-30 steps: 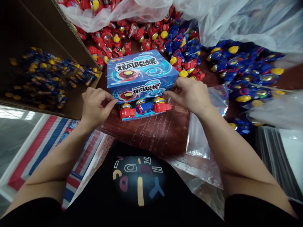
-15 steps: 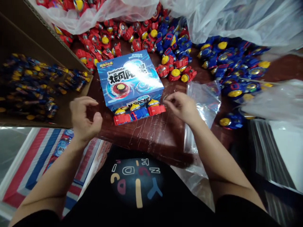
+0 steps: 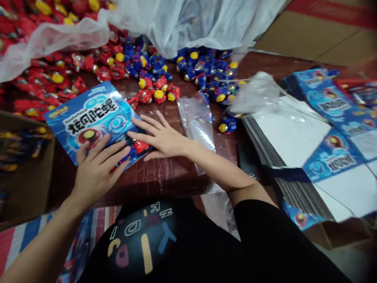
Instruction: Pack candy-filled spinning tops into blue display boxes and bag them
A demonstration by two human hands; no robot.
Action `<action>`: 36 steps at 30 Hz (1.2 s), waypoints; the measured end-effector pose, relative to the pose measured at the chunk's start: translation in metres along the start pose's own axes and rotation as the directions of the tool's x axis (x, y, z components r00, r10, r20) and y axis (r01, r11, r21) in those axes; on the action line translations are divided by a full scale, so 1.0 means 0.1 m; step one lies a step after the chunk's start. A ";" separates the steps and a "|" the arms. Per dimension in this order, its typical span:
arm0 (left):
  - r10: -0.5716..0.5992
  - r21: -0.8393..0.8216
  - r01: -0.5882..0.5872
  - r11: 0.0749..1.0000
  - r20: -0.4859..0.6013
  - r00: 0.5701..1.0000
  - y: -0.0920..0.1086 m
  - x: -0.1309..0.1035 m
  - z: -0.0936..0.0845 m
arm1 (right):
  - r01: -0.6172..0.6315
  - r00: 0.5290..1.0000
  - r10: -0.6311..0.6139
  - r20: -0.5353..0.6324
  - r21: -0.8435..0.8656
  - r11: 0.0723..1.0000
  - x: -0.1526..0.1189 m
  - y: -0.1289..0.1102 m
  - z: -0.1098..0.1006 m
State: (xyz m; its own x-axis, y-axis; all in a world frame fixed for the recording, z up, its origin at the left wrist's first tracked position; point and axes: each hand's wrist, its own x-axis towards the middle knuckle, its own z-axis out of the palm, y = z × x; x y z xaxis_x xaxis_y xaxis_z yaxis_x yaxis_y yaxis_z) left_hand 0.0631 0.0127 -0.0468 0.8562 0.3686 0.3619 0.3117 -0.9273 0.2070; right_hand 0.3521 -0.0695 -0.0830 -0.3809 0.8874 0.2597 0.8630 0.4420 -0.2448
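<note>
- Head view: our blue spinning-top display box (image 3: 100, 114) sits askew on the reddish-brown table (image 3: 165, 175), back from its near edge and toward its left edge.
- Our left hand (image 3: 92, 173) is spread, palm down, across the box's front; it closes around nothing and seems to steady the cardboard.
- Our right hand (image 3: 167, 138) is loosely open at the box's right end, fingers fanned beside the front red top (image 3: 140, 146), perhaps keeping that corner still; how firmly it presses we cannot tell.
- Loose red spinning tops (image 3: 57, 78) and blue spinning tops (image 3: 203, 70) lie heaped toward the table's far edge, presumably within our reach.
- Around us, a cardboard carton (image 3: 29, 190) stands at the left edge, flat printed box blanks (image 3: 290, 127) are stacked right, and white plastic sheeting (image 3: 188, 23) drapes behind.
</note>
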 end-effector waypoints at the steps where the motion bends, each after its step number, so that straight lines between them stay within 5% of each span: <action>1: -0.007 -0.010 0.007 1.000 0.003 1.000 -0.01 0.00 -0.02 | -0.021 1.000 0.021 -0.022 0.006 1.000 -0.05 0.06 -0.02; 3: -0.045 -0.059 0.046 0.997 0.023 0.999 0.01 0.01 -0.10 | -0.181 0.973 0.183 -0.140 0.023 0.983 -0.26 0.23 -0.06; 4: -0.075 -0.092 0.077 0.993 0.023 0.997 0.02 0.02 -0.16 | -0.326 0.918 0.325 -0.226 0.036 0.945 -0.42 0.33 -0.06; 5: -0.117 -0.120 0.117 0.986 0.007 0.993 0.04 0.03 -0.23 | -0.495 0.816 0.487 -0.313 0.059 0.867 -0.62 0.43 -0.05; 8: -0.228 -0.193 0.201 0.960 -0.131 0.965 0.19 0.13 -0.45 | -0.860 0.359 0.834 -0.418 0.199 0.470 -1.26 0.68 0.07; 9: -0.236 -0.233 0.191 0.954 -0.182 0.955 0.27 0.19 -0.48 | -0.893 0.267 0.878 -0.398 0.239 0.380 -1.44 0.71 0.11; 10: -0.229 -0.282 0.164 0.945 -0.214 0.949 0.38 0.25 -0.49 | -0.900 0.233 0.900 -0.370 0.268 0.343 -1.58 0.70 0.13; 12: -0.198 -0.433 0.099 0.896 -0.190 0.962 0.64 0.39 -0.36 | -0.862 0.302 0.892 -0.337 0.302 0.406 -1.70 0.58 0.12; 14: -0.237 -0.676 0.156 0.720 -0.028 0.971 0.91 0.55 -0.07 | -0.775 0.442 0.832 -0.336 0.323 0.543 -1.65 0.32 0.03; 15: -0.287 -0.801 0.244 0.546 0.095 0.953 1.02 0.63 0.13 | -0.719 0.515 0.789 -0.336 0.332 0.611 -1.57 0.14 -0.04; 17: -0.403 -0.919 0.393 0.017 0.354 0.844 1.17 0.80 0.54 | -0.559 0.697 0.657 -0.287 0.357 0.749 -1.40 -0.23 -0.19; 19: -0.355 -0.781 0.428 -0.455 0.600 0.718 1.22 0.94 0.89 | -0.350 0.876 0.457 -0.155 0.450 0.822 -1.26 -0.55 -0.34; 20: -0.274 -0.675 0.442 -0.591 0.683 0.677 1.22 1.00 1.01 | -0.252 0.935 0.344 -0.080 0.531 0.809 -1.22 -0.67 -0.40; 22: -0.124 -0.523 0.498 -0.692 0.765 0.632 1.19 1.07 1.14 | -0.149 0.976 0.219 -0.015 0.687 0.711 -1.24 -0.76 -0.48; 24: -0.106 -0.504 0.489 -0.712 0.766 0.634 1.17 1.10 1.13 | -0.169 0.912 0.393 -0.117 0.767 0.619 -1.36 -0.67 -0.50; 25: -0.132 -0.518 0.454 -0.725 0.751 0.647 1.16 1.10 1.09 | -0.204 0.804 0.557 -0.210 0.781 0.590 -1.44 -0.58 -0.50; 27: -0.161 -0.526 0.369 -0.766 0.713 0.682 1.16 1.09 1.01 | -0.290 0.472 0.808 -0.353 0.803 0.520 -1.60 -0.37 -0.47; 28: -0.163 -0.523 0.337 -0.783 0.694 0.701 1.16 1.10 0.98 | -0.317 0.345 0.861 -0.373 0.818 0.481 -1.66 -0.28 -0.45; 29: -0.155 -0.519 0.321 -0.792 0.680 0.717 1.18 1.11 0.97 | -0.332 0.281 0.888 -0.365 0.831 0.447 -1.70 -0.21 -0.43; 30: -0.145 -0.518 0.317 -0.795 0.668 0.730 1.20 1.13 0.97 | -0.340 0.276 0.901 -0.333 0.843 0.416 -1.72 -0.17 -0.41; 33: -0.161 -0.561 0.332 -0.759 0.655 0.738 1.30 1.25 1.07 | -0.335 0.364 0.904 -0.225 0.874 0.353 -1.67 -0.18 -0.36; 36: -0.196 -0.599 0.357 -0.717 0.665 0.721 1.43 1.45 1.27 | -0.359 0.348 0.909 -0.231 0.862 0.357 -1.60 -0.22 -0.33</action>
State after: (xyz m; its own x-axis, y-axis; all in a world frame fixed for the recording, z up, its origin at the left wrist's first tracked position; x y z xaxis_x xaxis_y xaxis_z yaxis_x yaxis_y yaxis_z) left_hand 0.2843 -0.0742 -0.0802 0.8299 0.4049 -0.3839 -0.1648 0.8352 0.5247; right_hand 0.4049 -0.2250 -0.0884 0.7281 0.6804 0.0838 0.1583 -0.0480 -0.9862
